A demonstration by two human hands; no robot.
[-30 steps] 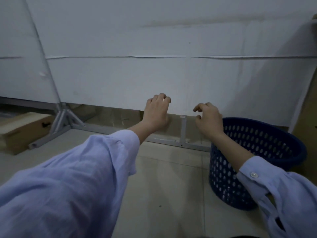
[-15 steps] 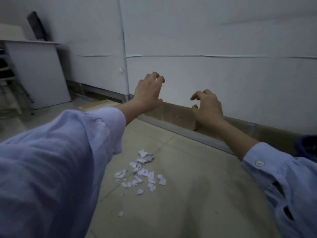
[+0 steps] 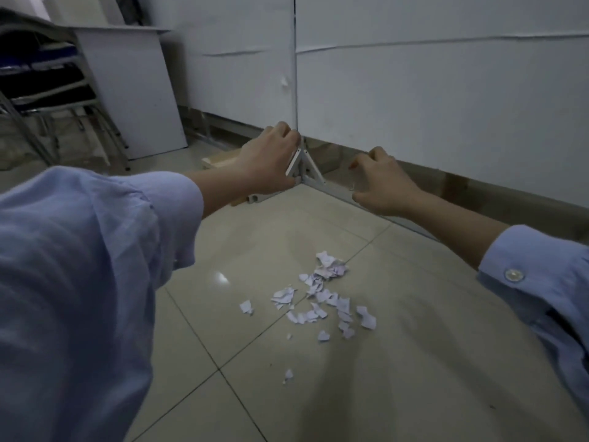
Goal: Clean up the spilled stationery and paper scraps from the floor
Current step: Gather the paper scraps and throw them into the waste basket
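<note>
My two arms reach out in front of me in light blue sleeves point(image 3: 79, 282). My left hand point(image 3: 267, 157) is up in the air. Its fingers are curled in like a loose fist, and I can see nothing in it. My right hand point(image 3: 382, 183) is beside it, a bit lower. Its fingers are bent in too, with the thumb a little apart, and it holds nothing that I can see. The paper scraps point(image 3: 322, 295) lie in a small heap on the tiled floor point(image 3: 414, 362). They are below my hands and between them, closer to me than my hands are. One tiny bit point(image 3: 288, 374) lies apart from the heap, nearer to me. Behind my hands stands a white wall board point(image 3: 430, 106) with a metal foot point(image 3: 306, 169) on the floor. On the left are a white desk point(image 3: 134, 90) and some stacked chairs point(image 3: 44, 78).
</note>
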